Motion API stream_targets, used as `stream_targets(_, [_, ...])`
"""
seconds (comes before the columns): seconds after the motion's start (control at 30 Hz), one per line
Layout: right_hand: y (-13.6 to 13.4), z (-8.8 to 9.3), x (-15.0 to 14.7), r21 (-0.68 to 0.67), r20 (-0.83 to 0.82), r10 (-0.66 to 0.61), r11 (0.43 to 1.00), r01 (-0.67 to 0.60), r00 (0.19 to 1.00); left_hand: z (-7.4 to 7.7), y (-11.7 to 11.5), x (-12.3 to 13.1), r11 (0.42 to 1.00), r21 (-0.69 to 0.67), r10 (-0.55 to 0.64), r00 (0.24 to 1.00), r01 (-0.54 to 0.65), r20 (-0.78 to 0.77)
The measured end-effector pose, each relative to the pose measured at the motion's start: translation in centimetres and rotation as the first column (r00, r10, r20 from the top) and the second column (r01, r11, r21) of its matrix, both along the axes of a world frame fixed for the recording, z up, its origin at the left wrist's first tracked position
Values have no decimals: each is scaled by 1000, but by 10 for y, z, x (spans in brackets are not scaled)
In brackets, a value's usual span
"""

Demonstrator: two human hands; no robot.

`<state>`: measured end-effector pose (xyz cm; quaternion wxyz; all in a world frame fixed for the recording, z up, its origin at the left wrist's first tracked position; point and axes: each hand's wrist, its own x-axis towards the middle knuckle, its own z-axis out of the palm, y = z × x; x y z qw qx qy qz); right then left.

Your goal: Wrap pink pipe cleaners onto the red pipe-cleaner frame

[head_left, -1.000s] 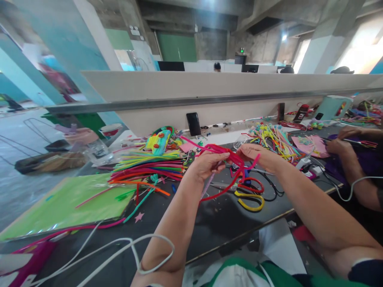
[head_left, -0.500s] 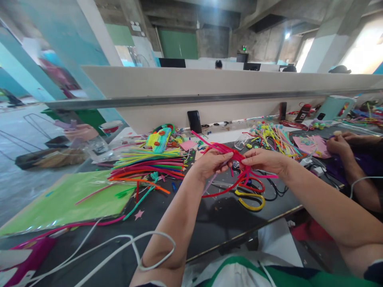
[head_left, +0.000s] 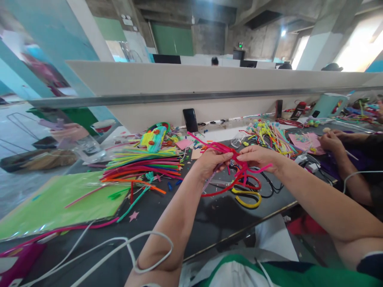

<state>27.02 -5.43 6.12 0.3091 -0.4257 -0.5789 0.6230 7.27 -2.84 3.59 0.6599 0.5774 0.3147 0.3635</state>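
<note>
A tangle of red and pink pipe cleaners (head_left: 243, 167) is held between my two hands, above the dark table. My left hand (head_left: 213, 162) pinches it from the left, a pale purple strand hanging beneath the fingers. On the other side my right hand (head_left: 256, 156) is closed on the same bundle, thumb and fingertips pressed together. Loose ends stick out at the upper left and at the right. Under the hands lie scissors with yellow and red handles (head_left: 247, 199), partly covered by the strands.
Left of my hands lies a pile of coloured pipe cleaners (head_left: 143, 165) beside a green sheet in plastic (head_left: 60, 203). A phone (head_left: 190, 120) leans on the partition. A white cable (head_left: 125, 241) crosses my left forearm. At the right, another person's hands (head_left: 332, 140) work.
The camera view has shifted slightly, so the table things sit further left. Both hands keep their hold; the pipe cleaner end at the right now points more upward.
</note>
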Motion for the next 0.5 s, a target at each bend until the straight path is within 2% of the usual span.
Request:
stream_targets(0.23, [-1,-5,3,81,80,-64,995,57,995,-2,2,0,999,24,23,1000,-22,-19])
stream_targets(0.43, [-6,-6,3,46,99,-33,999,28,995,-3,2,1,999,18,42,999,-41,-16])
stream_targets(0.5, [-7,-8,4,92,131,-83,993,72,988,-3,3,3,997,33,66,997,-65,-43])
